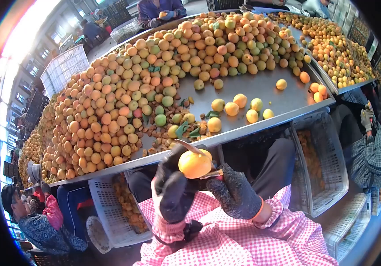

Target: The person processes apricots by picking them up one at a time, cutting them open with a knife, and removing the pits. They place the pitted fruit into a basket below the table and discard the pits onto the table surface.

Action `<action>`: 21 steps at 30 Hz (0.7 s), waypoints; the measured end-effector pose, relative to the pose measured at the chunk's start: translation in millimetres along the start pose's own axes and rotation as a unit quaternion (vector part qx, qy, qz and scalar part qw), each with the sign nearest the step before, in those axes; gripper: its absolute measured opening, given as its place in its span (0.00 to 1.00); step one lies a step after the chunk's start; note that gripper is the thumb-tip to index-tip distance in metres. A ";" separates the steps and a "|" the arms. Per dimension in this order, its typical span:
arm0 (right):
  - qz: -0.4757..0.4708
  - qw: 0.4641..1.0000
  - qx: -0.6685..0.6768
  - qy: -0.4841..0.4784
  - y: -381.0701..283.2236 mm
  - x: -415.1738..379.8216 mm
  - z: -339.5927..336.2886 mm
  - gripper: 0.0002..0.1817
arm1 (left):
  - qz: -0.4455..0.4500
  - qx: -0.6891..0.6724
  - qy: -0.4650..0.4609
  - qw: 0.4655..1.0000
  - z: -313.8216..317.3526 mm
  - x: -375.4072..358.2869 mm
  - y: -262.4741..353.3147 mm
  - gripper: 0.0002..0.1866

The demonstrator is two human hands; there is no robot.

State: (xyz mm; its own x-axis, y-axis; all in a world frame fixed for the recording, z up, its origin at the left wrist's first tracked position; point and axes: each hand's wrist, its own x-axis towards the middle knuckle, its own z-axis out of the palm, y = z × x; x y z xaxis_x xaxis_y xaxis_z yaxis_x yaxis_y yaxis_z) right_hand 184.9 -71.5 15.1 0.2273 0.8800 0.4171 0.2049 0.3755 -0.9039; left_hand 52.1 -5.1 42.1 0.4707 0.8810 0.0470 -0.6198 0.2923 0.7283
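Note:
My left hand (173,190), in a dark glove, is closed round a yellow-orange fruit (189,165) held above my lap. A curved blade (189,146) lies against the top of this fruit. My right hand (235,190), also dark-gloved with an orange band at the wrist, grips a small tool (212,174) with a wooden and red handle, touching the fruit's right side. Whether the curved blade belongs to that tool is hidden by the fruit. Just beyond my hands, several loose fruits (231,108) and brown scraps lie on the metal table (261,126).
A large fruit pile (124,93) covers the table's left and back. White crates (122,226) (323,164) stand below the front edge on both sides. A person (44,221) sits at the left, another (372,155) at the right, and another (159,11) across the table.

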 end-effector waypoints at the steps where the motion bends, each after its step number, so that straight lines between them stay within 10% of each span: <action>1: -0.007 1.000 0.000 -0.001 0.3 1.0 1.7 0.12 | 0.016 0.016 0.012 1.000 2.0 -1.3 -6.6 0.27; 6: 0.026 0.995 -0.055 -0.075 -10.6 3.9 -0.2 0.13 | 0.027 -0.006 0.019 0.999 -16.7 2.7 -1.2 0.27; 8: 0.031 0.991 -0.062 -0.115 -7.3 5.4 -4.5 0.14 | 0.011 0.190 -0.006 0.982 -30.3 7.7 12.1 0.37; 9: 0.031 0.991 -0.061 -0.118 -6.1 8.5 -9.1 0.14 | -0.035 0.174 0.031 0.984 -25.6 9.6 23.2 0.16; 13: 0.018 0.976 -0.019 -0.216 -13.8 33.3 -21.3 0.12 | -0.080 0.157 -0.046 0.983 -11.6 26.6 35.6 0.14; 16: 0.081 0.972 -0.131 -0.177 -10.6 41.2 -14.7 0.12 | -0.007 0.128 0.111 0.986 -24.4 29.5 12.7 0.17; 17: 0.076 0.973 -0.128 -0.179 -11.9 40.6 -10.9 0.12 | 0.046 0.442 0.110 0.889 -26.8 23.2 12.1 0.18; 19: 0.039 0.940 -0.284 -0.183 -14.3 43.7 -1.3 0.14 | 0.042 0.237 0.160 0.957 -12.7 20.7 14.1 0.18; 21: 0.016 0.933 -0.299 -0.199 -9.2 51.4 6.2 0.14 | 0.066 0.313 0.156 0.934 0.1 23.2 25.3 0.20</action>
State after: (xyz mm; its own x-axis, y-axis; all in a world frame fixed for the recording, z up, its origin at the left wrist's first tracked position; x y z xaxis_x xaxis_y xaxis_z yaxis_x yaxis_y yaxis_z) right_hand 188.8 -27.9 44.3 -0.1045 0.9711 0.2144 0.7257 0.2219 -0.6512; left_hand 47.4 22.7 61.7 0.1486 0.9883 0.0341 -0.1243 -0.0156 0.9921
